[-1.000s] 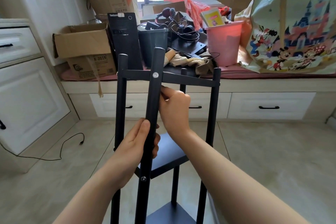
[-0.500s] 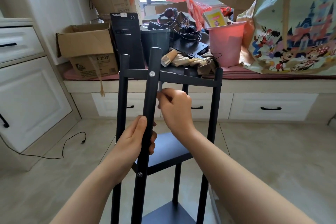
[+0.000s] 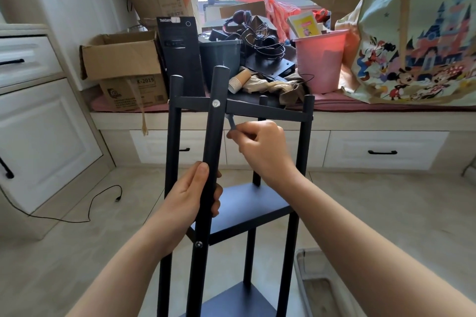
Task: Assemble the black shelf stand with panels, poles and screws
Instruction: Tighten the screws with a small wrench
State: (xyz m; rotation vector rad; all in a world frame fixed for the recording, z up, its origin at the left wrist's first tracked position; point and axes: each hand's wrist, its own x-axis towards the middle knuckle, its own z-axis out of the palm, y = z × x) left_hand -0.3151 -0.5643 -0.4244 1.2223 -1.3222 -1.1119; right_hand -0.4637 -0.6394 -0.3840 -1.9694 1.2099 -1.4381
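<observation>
Left hand: my left hand (image 3: pixel 192 194) wraps round the near pole (image 3: pixel 211 152), thumb on the front and fingers curled behind, so the frame does not twist while I work above.
Right hand: my right hand (image 3: pixel 260 148) pinches a small grey hex key (image 3: pixel 231 123) between thumb and curled fingers; its tip points up toward the underside of the top panel (image 3: pixel 268 110), just right of the near pole.
Stand: the black shelf stand (image 3: pixel 305 162) rises upright from the floor right before me, four poles up, with the top panel, a middle panel (image 3: pixel 247 208) and a lower panel (image 3: pixel 231 298) in place.
Screws: a pale screw head (image 3: pixel 215 103) shows on the near pole at the top panel, a darker screw (image 3: pixel 198 244) at the middle one.
Step, as I judge: tightening the top joint; most of the build looks done.
Care: the key is thin and could slip from the socket, so I hold it close to the joint.
Behind: a bench (image 3: pixel 386 110) with boxes, a pink bin (image 3: pixel 319 64) and a paper cup (image 3: pixel 238 81).
</observation>
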